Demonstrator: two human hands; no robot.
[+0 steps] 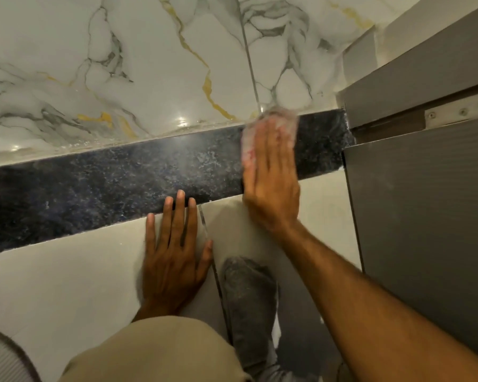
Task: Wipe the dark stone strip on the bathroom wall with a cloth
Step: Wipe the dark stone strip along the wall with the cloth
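A dark speckled stone strip (116, 183) runs across the wall, rising from lower left to upper right. My right hand (271, 186) lies flat on its right part, pressing a pale pinkish cloth (283, 119) against the stone; the cloth shows blurred beyond the fingertips. My left hand (174, 252) rests flat with fingers spread on the plain light tile below the strip, its fingertips just reaching the strip's lower edge.
White marble tile with grey and gold veins (122, 64) fills the wall above the strip. A grey cabinet or door panel (425, 202) with a metal hinge plate (447, 114) ends the strip on the right. My leg in grey jeans (249, 299) stands below.
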